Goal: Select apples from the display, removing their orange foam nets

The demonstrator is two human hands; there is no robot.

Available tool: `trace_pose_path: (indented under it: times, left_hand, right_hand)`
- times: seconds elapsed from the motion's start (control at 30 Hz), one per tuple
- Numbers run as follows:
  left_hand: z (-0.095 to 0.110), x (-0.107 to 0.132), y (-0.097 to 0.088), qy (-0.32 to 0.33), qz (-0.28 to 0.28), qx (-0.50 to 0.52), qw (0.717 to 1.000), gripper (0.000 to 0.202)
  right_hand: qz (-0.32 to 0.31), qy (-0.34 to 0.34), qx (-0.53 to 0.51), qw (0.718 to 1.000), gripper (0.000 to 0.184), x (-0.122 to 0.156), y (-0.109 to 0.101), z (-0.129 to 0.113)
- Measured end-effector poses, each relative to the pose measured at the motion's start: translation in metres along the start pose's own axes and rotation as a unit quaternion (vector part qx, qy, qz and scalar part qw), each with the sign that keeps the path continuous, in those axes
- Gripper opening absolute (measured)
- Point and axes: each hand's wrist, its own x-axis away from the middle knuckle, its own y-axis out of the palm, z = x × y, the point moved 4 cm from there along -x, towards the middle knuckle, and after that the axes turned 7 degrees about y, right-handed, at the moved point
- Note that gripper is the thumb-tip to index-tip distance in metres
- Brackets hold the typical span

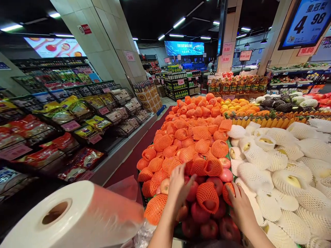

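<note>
My left hand [177, 186] is over the apple pile with its fingers spread, close to a bare red apple [192, 191]. At the right side of the pile, my right hand [241, 204] has its fingers stretched apart and touches an apple in an orange foam net [227, 193]. Between the hands lies another orange foam net [207, 197], its opening facing me. Bare red apples [209, 229] show below it, near my forearms. Many more apples in orange nets [181, 134] are heaped beyond my hands.
A large roll of clear plastic bags [85, 213] stands at the lower left. Pears in white foam nets [276, 162] fill the right side, beside a yellow divider [258, 122]. Shelves of packaged goods [77, 131] line the left, across a dark red strip [129, 162].
</note>
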Motion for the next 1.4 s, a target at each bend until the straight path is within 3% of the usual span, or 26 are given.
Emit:
trace_pose_path:
  times: [0.03,0.1,0.17,0.2,0.3,0.43,0.53,0.6,0.67,0.73,0.77,0.8,0.9,1.0,1.07,1.17,1.23,1.3,1.4]
  left_hand:
    - [0.011,0.008,0.004,0.062,-0.036,0.056,0.996,0.067]
    - [0.029,0.023,0.017,0.139,-0.133,0.114,0.975,0.086]
    - [0.04,0.035,0.035,0.148,-0.211,0.092,0.962,0.113]
    - [0.044,0.039,0.043,0.142,-0.227,0.066,0.961,0.117]
    - [0.053,0.041,0.057,0.14,-0.215,0.007,0.967,0.098]
    - [0.052,0.034,0.05,0.145,-0.172,0.027,0.974,0.091]
    - [0.045,0.018,0.026,0.15,-0.08,0.116,0.979,0.086]
    - [0.041,-0.003,0.002,0.147,0.039,0.19,0.97,0.081]
    - [0.038,-0.029,-0.024,0.123,0.19,0.247,0.942,0.08]
    - [0.036,-0.06,-0.044,0.05,0.302,0.233,0.923,0.081]
    - [0.035,-0.078,-0.049,-0.004,0.313,0.187,0.931,0.083]
    - [0.033,-0.096,-0.05,-0.065,0.292,0.127,0.946,0.086]
    - [0.027,-0.147,-0.041,-0.122,0.236,0.071,0.962,0.088]
    - [0.01,-0.183,-0.013,-0.15,0.133,0.027,0.979,0.095]
    - [-0.001,-0.199,0.004,-0.164,0.06,-0.002,0.985,0.088]
    - [-0.003,-0.216,0.014,-0.174,-0.004,-0.048,0.984,0.07]
    - [0.012,-0.226,0.012,-0.167,-0.008,-0.08,0.983,0.069]
    - [0.043,-0.234,0.01,-0.118,0.016,-0.109,0.987,0.07]
    - [0.107,-0.242,0.024,0.061,0.037,-0.121,0.99,0.055]
  right_hand:
    - [0.012,0.007,0.013,1.0,0.085,-0.001,0.001,-0.003]
    - [0.022,0.022,0.035,0.999,0.083,-0.005,0.003,-0.005]
    - [0.019,0.035,0.049,0.998,0.076,-0.01,0.003,-0.003]
    - [0.012,0.039,0.052,0.998,0.073,-0.013,0.003,0.0]
    - [-0.027,0.037,0.03,0.999,0.069,-0.019,-0.001,0.009]
    - [-0.101,0.026,-0.033,0.994,0.074,-0.016,-0.005,0.015]
    - [-0.139,0.017,-0.016,0.99,0.092,-0.004,0.005,0.013]
    - [-0.13,-0.01,0.02,0.991,0.092,0.005,0.017,0.009]
    - [-0.092,-0.046,0.073,0.992,0.085,0.011,0.03,0.005]
    - [-0.038,-0.071,0.121,0.989,0.08,0.014,0.038,0.002]
    - [-0.012,-0.076,0.135,0.988,0.077,0.015,0.04,0.001]
    - [0.011,-0.081,0.142,0.986,0.075,0.015,0.04,0.0]
    - [0.047,-0.1,0.111,0.988,0.071,0.015,0.039,0.0]
    - [-0.004,-0.114,0.002,0.994,0.087,0.017,0.047,0.004]
    - [-0.056,-0.101,-0.059,0.992,0.1,0.018,0.06,0.012]
    - [-0.064,-0.086,-0.071,0.992,0.086,0.018,0.082,0.026]
    - [-0.035,-0.112,-0.051,0.992,0.074,0.019,0.095,0.033]
    - [0.011,-0.151,-0.02,0.988,0.069,0.019,0.107,0.035]
    - [0.079,-0.127,0.018,0.989,0.065,0.017,0.119,0.036]
